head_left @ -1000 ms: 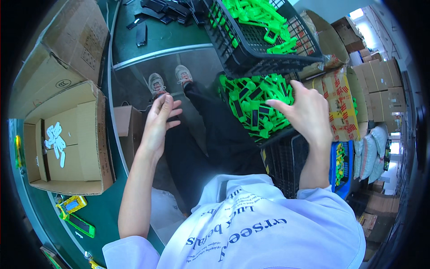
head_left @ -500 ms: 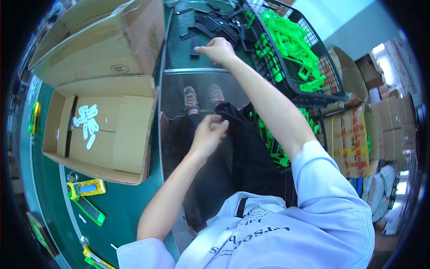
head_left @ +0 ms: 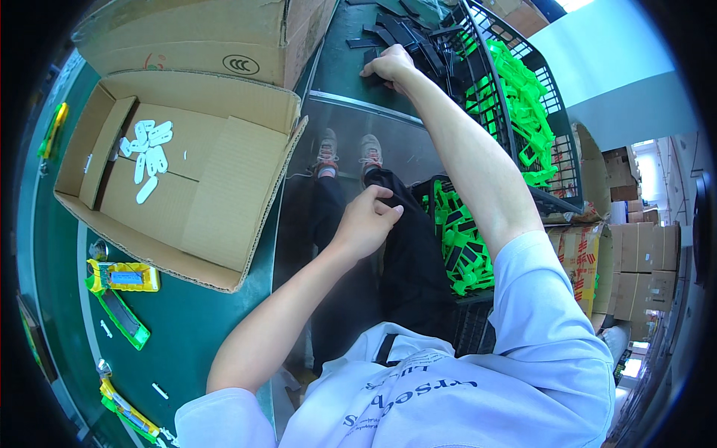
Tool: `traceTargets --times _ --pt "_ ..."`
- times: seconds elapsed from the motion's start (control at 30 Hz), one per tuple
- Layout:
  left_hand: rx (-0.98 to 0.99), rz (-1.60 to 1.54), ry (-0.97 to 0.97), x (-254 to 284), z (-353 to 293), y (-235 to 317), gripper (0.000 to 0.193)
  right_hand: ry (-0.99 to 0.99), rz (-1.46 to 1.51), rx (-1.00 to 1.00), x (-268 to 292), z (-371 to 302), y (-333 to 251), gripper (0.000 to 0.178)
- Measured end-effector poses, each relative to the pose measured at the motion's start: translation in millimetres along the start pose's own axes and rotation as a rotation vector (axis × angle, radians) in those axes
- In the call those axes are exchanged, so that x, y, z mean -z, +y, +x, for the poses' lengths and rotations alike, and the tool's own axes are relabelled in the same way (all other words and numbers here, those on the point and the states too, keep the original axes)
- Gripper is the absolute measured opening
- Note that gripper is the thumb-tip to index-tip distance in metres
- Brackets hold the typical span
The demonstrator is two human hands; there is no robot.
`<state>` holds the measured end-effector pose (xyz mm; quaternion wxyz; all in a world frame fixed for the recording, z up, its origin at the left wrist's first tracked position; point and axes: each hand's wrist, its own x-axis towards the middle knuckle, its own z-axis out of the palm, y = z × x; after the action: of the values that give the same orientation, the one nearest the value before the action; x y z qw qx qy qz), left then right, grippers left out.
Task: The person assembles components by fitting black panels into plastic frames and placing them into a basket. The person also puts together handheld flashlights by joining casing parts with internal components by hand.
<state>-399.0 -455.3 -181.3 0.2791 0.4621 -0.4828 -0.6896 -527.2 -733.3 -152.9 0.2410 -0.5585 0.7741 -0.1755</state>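
The right hand (head_left: 388, 63) reaches onto black parts (head_left: 407, 37) beside the crate (head_left: 515, 112), grip unclear. The left hand (head_left: 370, 224) rests loosely curled, empty, on the lap.

Black parts (head_left: 407, 33), under the right grip (head_left: 387, 63): matt plastic.
Green clips (head_left: 523, 104), right of that grip: glossy plastic.
Crate (head_left: 485, 60) beside it: black wire mesh.
Open box (head_left: 224, 201), left of the left grip (head_left: 366, 224): rough matt cardboard.
Counter (head_left: 187, 328): smooth green.
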Motion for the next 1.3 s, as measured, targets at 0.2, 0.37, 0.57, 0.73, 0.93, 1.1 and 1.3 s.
traceTargets --times 0.2,0.37,0.57,0.73,0.93,1.1,1.3 --pt "-0.059 0.081 0.062 -0.6 0.7 -3.7 0.038 -0.008 0.113 0.177 0.8 -10.4 11.7 0.047" --pt "-0.003 0.077 -0.003 1.6 -2.8 2.0 0.036 -0.143 0.497 0.215 11.6 -8.0 27.3 0.018" --pt "-0.005 0.057 -0.018 3.4 -2.2 2.5 0.034 -0.289 0.644 0.318 18.8 -14.2 43.1 0.024" --pt "0.004 0.045 -0.032 3.1 -1.6 2.1 0.032 -0.313 0.759 0.316 16.2 -12.8 52.0 0.025" --pt "0.016 0.02 -0.037 2.1 -1.0 2.1 0.03 -0.302 0.792 0.314 12.6 -11.2 52.2 0.024" --pt "0.021 0.022 -0.049 1.9 -1.2 2.6 0.03 -0.273 0.707 0.335 14.3 -6.6 47.8 0.019" --pt "0.026 0.029 -0.069 1.9 -2.3 1.9 0.031 -0.349 0.653 0.313 15.8 -1.8 43.3 0.014"
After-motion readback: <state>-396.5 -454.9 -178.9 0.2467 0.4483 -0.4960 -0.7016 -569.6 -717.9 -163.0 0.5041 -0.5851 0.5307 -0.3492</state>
